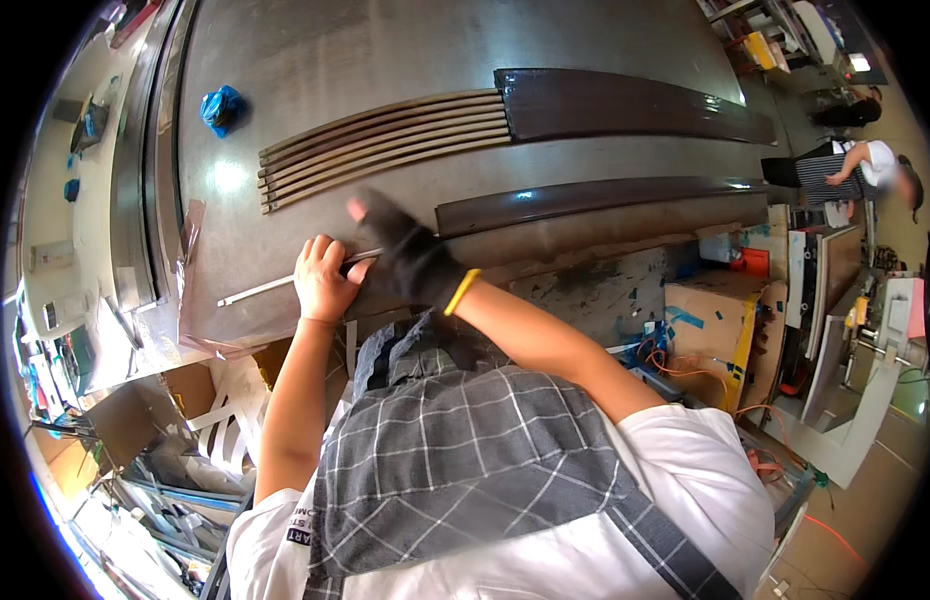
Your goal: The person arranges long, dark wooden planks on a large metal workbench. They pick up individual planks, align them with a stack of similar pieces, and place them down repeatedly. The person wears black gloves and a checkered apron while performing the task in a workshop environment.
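Observation:
My left hand (325, 280) is bare and closed around a thin pale strip (260, 291), which lies slantwise near the table's front edge. My right hand (410, 250), in a dark fingerless glove with a yellow band at the wrist, is over the strip's right end. Motion smears its fingers, so its grip is unclear. Beyond my hands lie several long brown strips (385, 140), side by side, their right ends meeting a glossy dark wrapped length (625, 108). A second glossy dark length (595, 200) lies nearer, just right of my glove.
A crumpled blue ball (222, 110) sits on the metal table (405, 45) at the far left. Brown film (191, 260) hangs over the front left edge. Cardboard boxes (710, 320) and an orange cord (685, 372) are at right. Another person (845, 170) stands beyond the right end.

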